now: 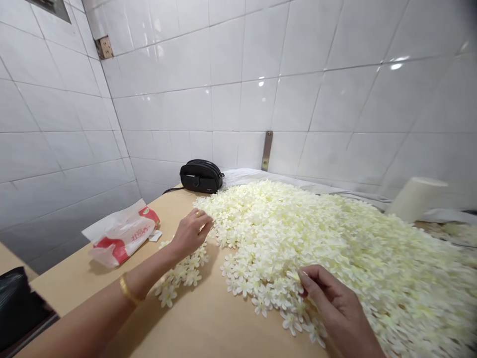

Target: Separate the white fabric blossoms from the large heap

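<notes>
A large heap of small cream-white artificial flowers (335, 248) covers the right side of a tan table (208, 318). My left hand (192, 231), with a gold bangle on its wrist, reaches to the heap's left edge with fingers curled in a pinch over a small separate cluster of flowers (179, 276); what it pinches is too small to see. My right hand (328, 298) rests at the heap's near edge, thumb and fingers pressed together on a flower.
A black zip pouch (201, 176) lies at the back by the white tiled wall. A red-and-white tissue pack (122, 233) sits at the left. A cream cone-shaped spool (417, 199) is at the right, and a black bag (18, 303) at the lower left corner.
</notes>
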Demonstrator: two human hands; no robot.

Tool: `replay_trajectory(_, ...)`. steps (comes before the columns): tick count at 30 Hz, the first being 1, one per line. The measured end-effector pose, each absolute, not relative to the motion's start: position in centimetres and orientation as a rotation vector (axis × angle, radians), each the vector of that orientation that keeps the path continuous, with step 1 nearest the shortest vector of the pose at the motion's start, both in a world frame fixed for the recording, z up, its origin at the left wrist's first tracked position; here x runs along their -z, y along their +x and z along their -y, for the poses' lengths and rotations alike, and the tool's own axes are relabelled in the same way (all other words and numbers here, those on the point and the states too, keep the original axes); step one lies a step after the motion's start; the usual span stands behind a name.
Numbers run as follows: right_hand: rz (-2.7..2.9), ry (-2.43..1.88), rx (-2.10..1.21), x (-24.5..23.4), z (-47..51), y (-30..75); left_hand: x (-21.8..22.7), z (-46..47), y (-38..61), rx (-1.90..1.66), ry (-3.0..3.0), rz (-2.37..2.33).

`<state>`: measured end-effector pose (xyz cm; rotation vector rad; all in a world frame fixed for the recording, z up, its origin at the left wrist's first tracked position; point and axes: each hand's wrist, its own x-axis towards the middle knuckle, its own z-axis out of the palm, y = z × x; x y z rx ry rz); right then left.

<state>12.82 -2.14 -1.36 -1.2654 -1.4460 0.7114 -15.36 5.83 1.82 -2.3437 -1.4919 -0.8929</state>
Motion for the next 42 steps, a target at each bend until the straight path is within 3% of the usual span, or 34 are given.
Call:
replay_trajectory(7, 1.396, -1.243, -0.727, 1.2, 2.2, 12.3, -0.6, -1.1, -12.6, 0.969, -2.599, 1.441)
replay_trajectory(15, 1.363, -1.191, -0.669, 1.8, 1.8, 12.8, -1.6, -1.1, -4.0, 1.292, -2.740, 1.230)
replay_trajectory(21, 1.407, -1.153, -0.645, 1.4, 1.8, 13.1, 0.0, -1.4, -1.4, 1.447, -2.723, 1.251)
replay_trajectory(42, 1.566, -1.148, -0.522, 1.8, 1.8, 13.3, 1.1, -1.1, -2.3, 1.348, -2.689, 1.041)
